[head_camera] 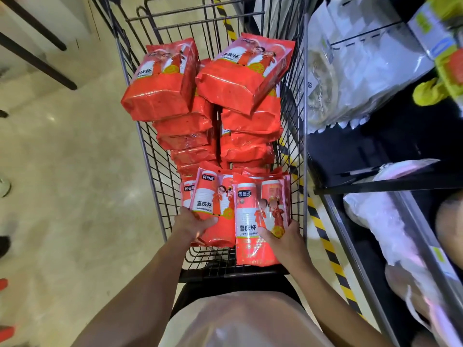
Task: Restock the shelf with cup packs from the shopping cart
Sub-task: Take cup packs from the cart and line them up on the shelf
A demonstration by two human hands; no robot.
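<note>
A black wire shopping cart [160,171] stands in front of me, filled with several red cup packs stacked in two rows [240,78]. My left hand [193,224] grips the lower end of one red cup pack [213,199] at the near end of the cart. My right hand [288,236] holds another red cup pack [260,216] upright beside it, fingers wrapped on its right edge. Both packs show white cups and cartoon figures. The dark shelf [375,186] runs along the right side of the cart.
The shelf holds clear and white plastic-wrapped goods [350,71] on its upper level and pale bagged goods [390,234] below. Yellow-black floor tape [325,241] runs between cart and shelf. Beige floor lies to the left, with dark furniture legs [37,58] at the upper left.
</note>
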